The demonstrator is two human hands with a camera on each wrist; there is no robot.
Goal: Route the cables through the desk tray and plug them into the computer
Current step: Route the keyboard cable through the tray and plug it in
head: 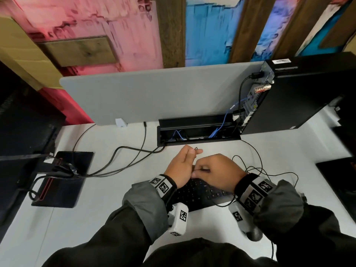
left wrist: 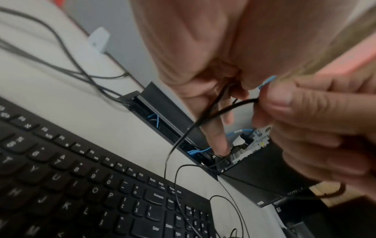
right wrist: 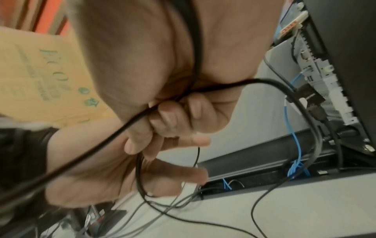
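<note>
Above the black keyboard [head: 200, 191] my two hands meet on one thin black cable [head: 260, 168], whose slack lies in loops on the desk to the right. My left hand [head: 189, 157] pinches a bend of it between thumb and fingers [left wrist: 215, 128]. Close beside it, my right hand [head: 200, 169] grips the same cable in its curled fingers [right wrist: 173, 116]. The open desk tray [head: 198, 140] is just beyond the hands. The black computer [head: 292, 93] stands at the tray's right end, its port side [right wrist: 317, 75] facing the tray.
Blue network cables [head: 217, 132] and black leads run from the tray up to the computer's ports. Two black cables [head: 119, 162] cross the desk from a monitor stand [head: 63, 178] at the left into the tray. A grey divider panel [head: 154, 93] backs the desk.
</note>
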